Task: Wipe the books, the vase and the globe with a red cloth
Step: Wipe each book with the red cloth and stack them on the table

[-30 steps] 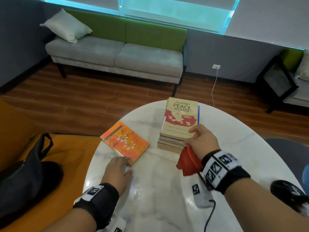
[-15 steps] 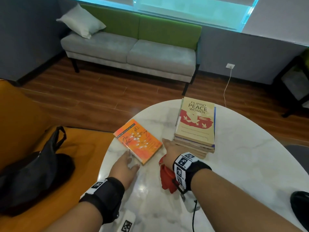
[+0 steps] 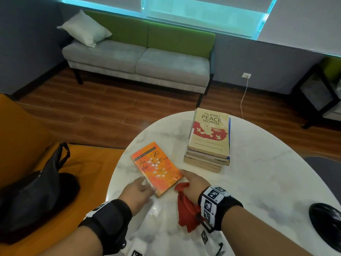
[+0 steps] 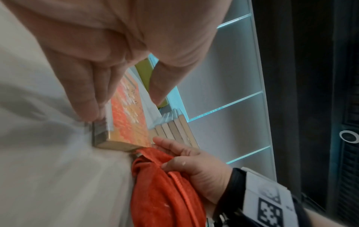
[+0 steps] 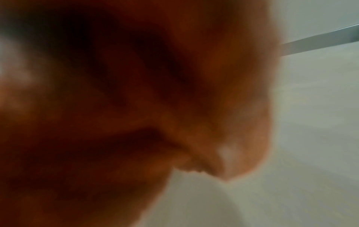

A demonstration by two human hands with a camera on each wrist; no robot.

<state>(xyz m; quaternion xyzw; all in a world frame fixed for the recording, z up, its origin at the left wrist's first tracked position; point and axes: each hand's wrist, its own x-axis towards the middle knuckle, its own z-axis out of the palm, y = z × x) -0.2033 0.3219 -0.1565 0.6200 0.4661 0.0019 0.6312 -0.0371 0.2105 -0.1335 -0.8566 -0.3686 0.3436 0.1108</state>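
Orange book [image 3: 156, 168] lies flat on the marble table [image 3: 267, 182], long axis running diagonally, away and to the left from the near corner that sits between both hands. Left hand [image 3: 136, 191] is at the near-left edge: the left wrist view shows its fingertips [image 4: 87, 110] extended against that page edge with the thumb [image 4: 159, 86] lifted above the cover, nothing clamped, so it reads as an open hand steadying or about to lift. Right hand [image 3: 191, 183] is just right of the near corner, fingers curled round the bunched red cloth [image 3: 186, 209], index tip touching or nearly touching the book's near-right edge; cloth trails back under the wrist. Right wrist view is a red-brown blur, no use. Both hands sit about equally close to the book, cloth side on the right, so my read is the wipe goes from the near-right corner up along the long axis, away from the fingers, left hand pinning. Book stack [image 3: 208, 145] sits beyond the right fingers, apart from the orange book. Vase and globe not in view.
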